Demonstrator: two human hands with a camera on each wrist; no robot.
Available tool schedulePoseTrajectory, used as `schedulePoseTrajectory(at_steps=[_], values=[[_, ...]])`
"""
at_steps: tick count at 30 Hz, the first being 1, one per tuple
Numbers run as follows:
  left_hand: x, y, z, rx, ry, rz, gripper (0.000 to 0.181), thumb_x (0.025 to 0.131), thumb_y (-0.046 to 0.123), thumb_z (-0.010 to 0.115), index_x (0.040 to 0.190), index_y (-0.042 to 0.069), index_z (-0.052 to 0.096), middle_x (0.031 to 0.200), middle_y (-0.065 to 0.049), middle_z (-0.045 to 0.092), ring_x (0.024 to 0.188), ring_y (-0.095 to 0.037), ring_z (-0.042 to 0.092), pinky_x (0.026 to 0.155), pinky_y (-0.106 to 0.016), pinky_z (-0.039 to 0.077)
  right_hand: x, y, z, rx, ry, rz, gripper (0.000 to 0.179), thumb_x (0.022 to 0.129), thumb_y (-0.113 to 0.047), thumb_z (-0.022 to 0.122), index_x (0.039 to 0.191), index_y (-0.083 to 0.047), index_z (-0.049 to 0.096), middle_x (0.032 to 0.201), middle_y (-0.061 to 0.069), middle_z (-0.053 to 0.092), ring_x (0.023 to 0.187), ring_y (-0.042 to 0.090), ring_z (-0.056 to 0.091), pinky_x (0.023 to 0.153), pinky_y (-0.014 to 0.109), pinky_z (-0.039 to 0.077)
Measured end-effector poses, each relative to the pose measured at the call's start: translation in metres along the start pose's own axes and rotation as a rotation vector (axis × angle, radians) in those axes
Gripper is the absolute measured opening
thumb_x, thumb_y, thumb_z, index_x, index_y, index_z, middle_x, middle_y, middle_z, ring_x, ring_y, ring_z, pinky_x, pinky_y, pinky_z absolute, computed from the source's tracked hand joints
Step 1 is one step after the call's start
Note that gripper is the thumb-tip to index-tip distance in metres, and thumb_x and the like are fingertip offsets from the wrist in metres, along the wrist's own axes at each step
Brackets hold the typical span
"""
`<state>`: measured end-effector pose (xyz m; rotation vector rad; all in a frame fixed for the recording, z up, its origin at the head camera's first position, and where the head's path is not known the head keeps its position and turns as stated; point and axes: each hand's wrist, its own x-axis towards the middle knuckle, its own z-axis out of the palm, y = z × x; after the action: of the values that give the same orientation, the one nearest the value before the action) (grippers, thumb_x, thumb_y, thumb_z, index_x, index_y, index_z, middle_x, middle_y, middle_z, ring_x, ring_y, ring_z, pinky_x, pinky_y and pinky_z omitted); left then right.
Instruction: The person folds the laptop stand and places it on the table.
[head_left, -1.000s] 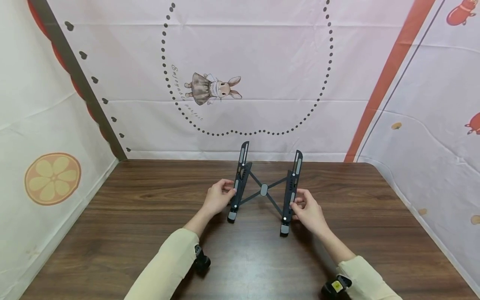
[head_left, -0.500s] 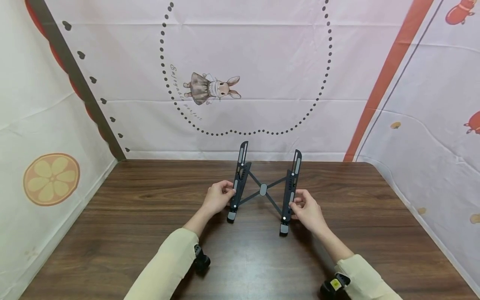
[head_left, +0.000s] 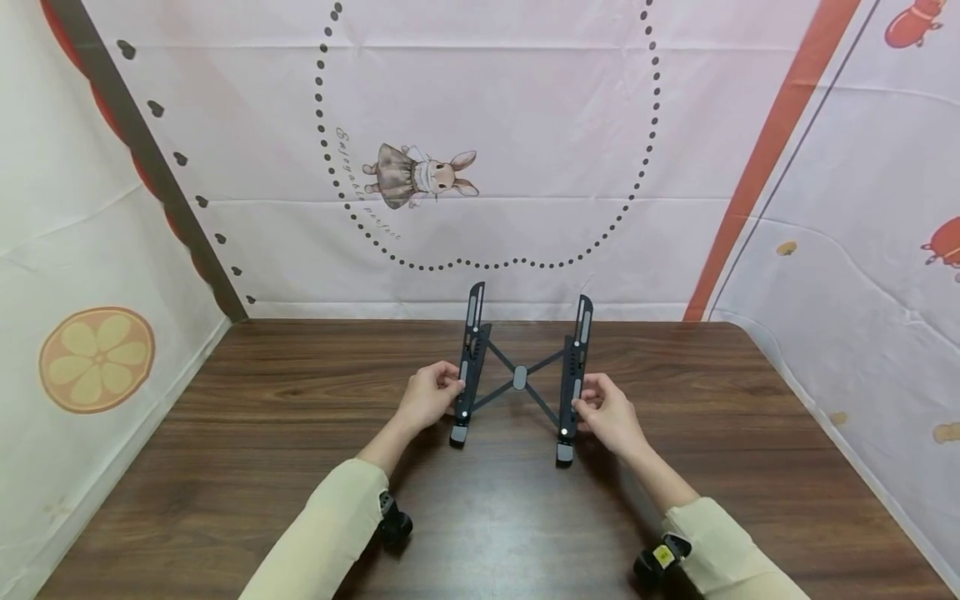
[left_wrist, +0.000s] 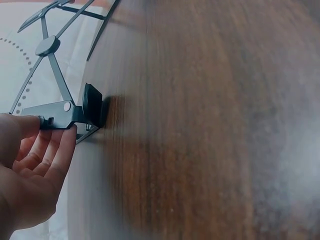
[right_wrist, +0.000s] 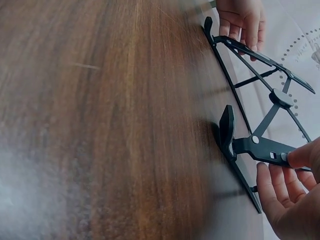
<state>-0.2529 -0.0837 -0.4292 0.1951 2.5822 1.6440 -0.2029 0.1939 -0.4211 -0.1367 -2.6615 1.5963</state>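
A black folding laptop stand (head_left: 520,377) stands unfolded on the wooden table, its two side rails joined by crossed bars with a grey oval hub. My left hand (head_left: 431,395) pinches the left rail between thumb and fingers. On the other side my right hand (head_left: 609,414) pinches the right rail in the same manner. The left wrist view shows the thumb on top of the rail (left_wrist: 57,114) and the fingers beneath it. In the right wrist view, the rail (right_wrist: 267,151) lies between thumb and fingers, with an upturned front lip and a base bar below.
The brown wooden table (head_left: 480,517) spreads around the stand. A white printed cloth (head_left: 525,125) hangs behind its far edge and along both sides. Dark wrist cameras sit below both cream sleeves (head_left: 330,525).
The stand has shifted slightly left in the head view, with both hands still gripping its rails; the background has drifted left a little too. The right rail looks a little more upright.
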Motion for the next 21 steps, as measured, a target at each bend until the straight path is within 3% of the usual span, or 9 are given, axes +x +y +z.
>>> schedulePoseTrajectory(at_steps=[8,21], values=[[-0.007,0.0,-0.005,0.013,0.014,-0.012,0.019,0.089,0.006,0.057,0.107,-0.002,0.058,0.084,-0.01,0.066,0.065,-0.015,0.064,0.057,-0.028,0.055,0.004,-0.005,0.005,-0.008,-0.017,-0.002,0.039,0.087,-0.003,0.057,0.124,-0.006,0.047,0.102,0.014,0.058,0.083,0.021,0.06,0.067,0.033,0.055],[-0.018,-0.002,-0.016,0.025,0.041,-0.043,0.014,0.088,0.005,0.058,0.102,0.001,0.059,0.085,-0.01,0.066,0.062,-0.015,0.063,0.055,-0.027,0.054,0.013,-0.009,0.014,0.007,-0.027,-0.025,0.035,0.087,-0.004,0.058,0.121,-0.006,0.051,0.102,0.013,0.058,0.081,0.02,0.058,0.065,0.03,0.055]])
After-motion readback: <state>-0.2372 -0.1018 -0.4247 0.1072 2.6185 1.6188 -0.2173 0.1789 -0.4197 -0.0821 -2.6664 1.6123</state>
